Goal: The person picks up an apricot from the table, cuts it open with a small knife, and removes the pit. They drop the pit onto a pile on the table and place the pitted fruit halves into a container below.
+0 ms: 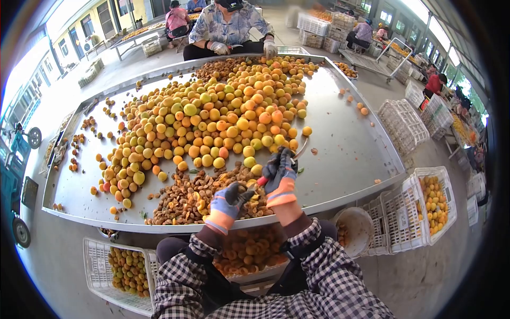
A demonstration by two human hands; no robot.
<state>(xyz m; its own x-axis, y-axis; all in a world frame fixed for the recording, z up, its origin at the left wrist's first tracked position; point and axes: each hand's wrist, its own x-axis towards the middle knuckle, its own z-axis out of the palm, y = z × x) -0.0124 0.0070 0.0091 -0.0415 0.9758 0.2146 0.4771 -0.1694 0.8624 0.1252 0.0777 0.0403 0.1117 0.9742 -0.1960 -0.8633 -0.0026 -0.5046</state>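
My left hand [227,206], in an orange, blue and black glove, is over the front edge of the metal table [340,175], fingers curled together; what it pinches, if anything, is too small to tell. Just right of it, my gloved right hand [280,181] is closed around a curved knife [302,150], its thin metal part sticking out above the fist and a red part showing at the left. Below both hands lies a pile of brown apricot pits [183,199]. A large heap of whole apricots [212,119] covers the table's middle.
Between my knees stands a crate of halved apricots [249,250]. Crates of whole apricots stand left [95,271] and right [449,207], beside a white bucket [361,226]. Another person [231,26] with gloved hands sits across the table; others work farther back.
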